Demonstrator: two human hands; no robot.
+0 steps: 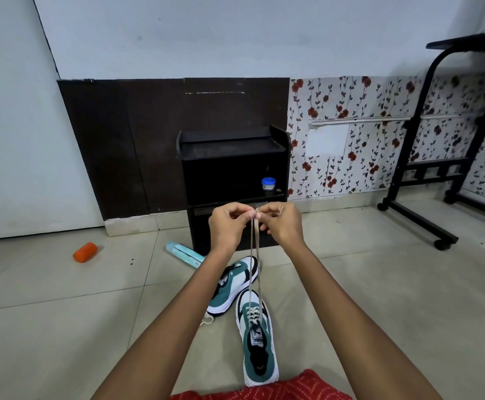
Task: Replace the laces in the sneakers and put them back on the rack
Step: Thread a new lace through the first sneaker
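Lying on the floor tiles at far left, an orange cylinder (85, 252) is sitting well apart from the rest, and a pale blue case (185, 254) is resting beside the black rack (232, 168). The left hand (228, 223) is pinching one end of the grey lace (252, 255), its grip pressed together on it. One sneaker (234, 284) is lying tilted on its side on the floor below. The right hand (281, 223) is pinching the other lace end, the two ends meeting in front of the rack. Both strands are running down taut to the upright sneaker (257, 333), which is standing on the floor near the person. A wheeled table (472, 40) is standing at right.
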